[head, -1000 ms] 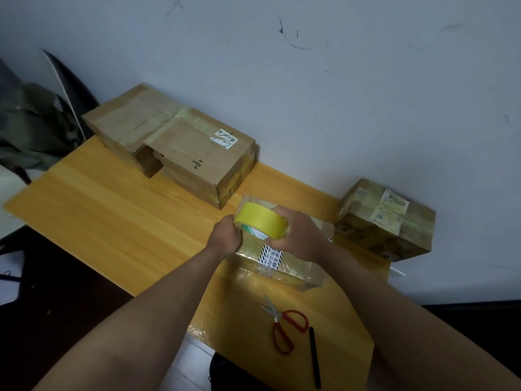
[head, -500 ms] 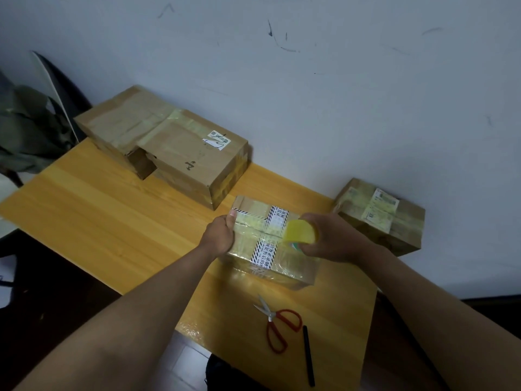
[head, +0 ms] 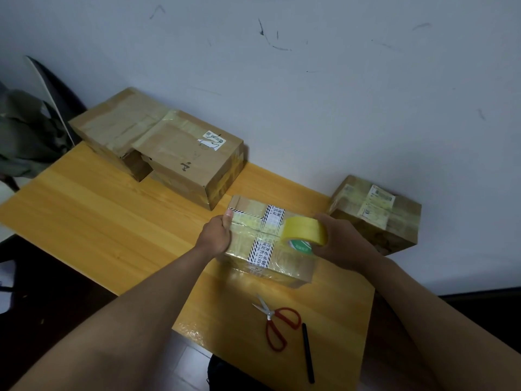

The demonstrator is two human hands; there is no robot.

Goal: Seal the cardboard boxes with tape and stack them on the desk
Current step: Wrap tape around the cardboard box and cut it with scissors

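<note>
1. The left hand (head: 215,238) grips the nine-o'clock end of the small taped cardboard box (head: 270,246) at the wooden desk's (head: 107,221) centre.
2. The right hand (head: 342,239) grips the yellow tape roll (head: 306,231) at the box's three-o'clock end.
3. Red-handled scissors (head: 277,323) lie at six o'clock.

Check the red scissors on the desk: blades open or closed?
Nearly closed. The red scissors lie flat on the desk, blades together to one point, handle loops slightly apart.

Chinese print on small box (head: 270,244) tape, illegible; shipping labels unreadable
</note>
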